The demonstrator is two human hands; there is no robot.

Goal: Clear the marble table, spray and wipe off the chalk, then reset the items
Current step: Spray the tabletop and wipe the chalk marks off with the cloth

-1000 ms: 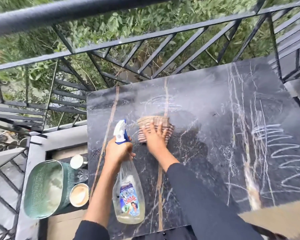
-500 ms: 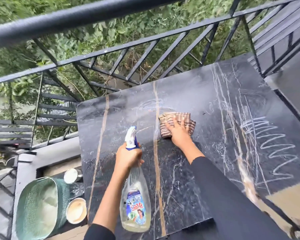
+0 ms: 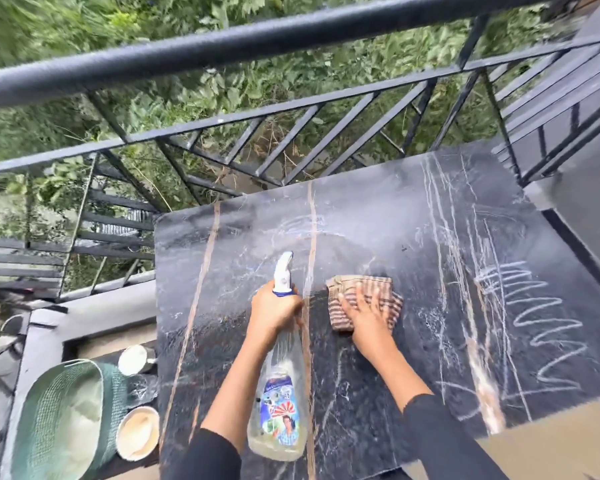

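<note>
The black marble table [image 3: 378, 220] has white chalk zigzags [image 3: 541, 327] on its right part and faint smears toward the back. My left hand [image 3: 274, 313] grips the neck of a clear spray bottle [image 3: 279, 403] with a white and blue nozzle, held just above the table's near left side. My right hand [image 3: 364, 317] presses flat, fingers spread, on a folded brown striped cloth [image 3: 364, 299] lying on the marble near the middle.
A black metal railing [image 3: 222, 53] runs behind and to the right of the table, with greenery beyond. Left of the table, lower down, sit a green mesh basket [image 3: 66, 420], a glass [image 3: 141, 388] and two round white-lidded containers [image 3: 137, 433].
My right hand has slid the cloth to the right and nearer across the marble. My left hand keeps hold of the spray bottle. The camera view has shifted left.
</note>
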